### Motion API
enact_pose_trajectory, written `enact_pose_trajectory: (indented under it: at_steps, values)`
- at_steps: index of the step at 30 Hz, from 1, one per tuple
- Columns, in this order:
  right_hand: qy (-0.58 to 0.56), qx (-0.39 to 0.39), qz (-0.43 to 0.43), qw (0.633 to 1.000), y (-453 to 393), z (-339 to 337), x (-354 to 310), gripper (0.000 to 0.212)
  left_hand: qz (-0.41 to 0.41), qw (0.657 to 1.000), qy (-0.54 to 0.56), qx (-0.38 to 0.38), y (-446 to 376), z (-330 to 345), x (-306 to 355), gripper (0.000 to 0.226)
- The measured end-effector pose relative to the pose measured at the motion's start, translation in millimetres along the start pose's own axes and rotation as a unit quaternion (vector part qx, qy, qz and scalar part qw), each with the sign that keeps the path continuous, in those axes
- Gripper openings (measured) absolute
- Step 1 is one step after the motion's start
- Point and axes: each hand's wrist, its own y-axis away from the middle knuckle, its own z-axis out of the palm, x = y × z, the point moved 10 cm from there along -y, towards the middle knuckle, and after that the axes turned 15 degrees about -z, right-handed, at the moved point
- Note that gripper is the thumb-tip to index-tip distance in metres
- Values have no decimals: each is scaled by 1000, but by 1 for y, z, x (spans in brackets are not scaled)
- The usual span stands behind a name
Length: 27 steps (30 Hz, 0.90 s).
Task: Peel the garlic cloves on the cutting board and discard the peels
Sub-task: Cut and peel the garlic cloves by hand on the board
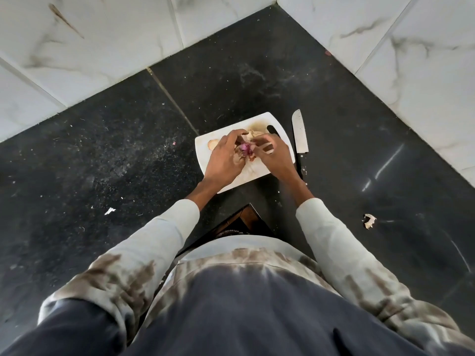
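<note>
A single wide-angle camera sits on the person's head, looking forward and steeply down over the torso and both sleeves. It faces the far corner of the black tabletop (257,80), where two tiled walls meet. The cutting board (276,124) lies mid-frame at arm's reach. Straight lines bow toward the picture's edges.

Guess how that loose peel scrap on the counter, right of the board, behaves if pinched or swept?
The peel scrap looks thin and curled, so probably very light and floppy, likely crumpling when pinched. On the polished black counter it would probably skid or flutter rather than roll.
</note>
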Motion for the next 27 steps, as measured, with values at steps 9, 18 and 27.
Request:
enact_pose_trajectory:
  at_steps: [9,18,27]
  values:
    - [-56,-23,44,997,-2,21,7,24,-22,999,33,-7,11,-2,-5,67]
    - [-37,-19,102,994,14,30,29,36,-55,998,-11,0,13,7,-17,62]
    - [-61,-20,133,989,15,43,39,27,-126,991,4,41,13,1,-37,43]
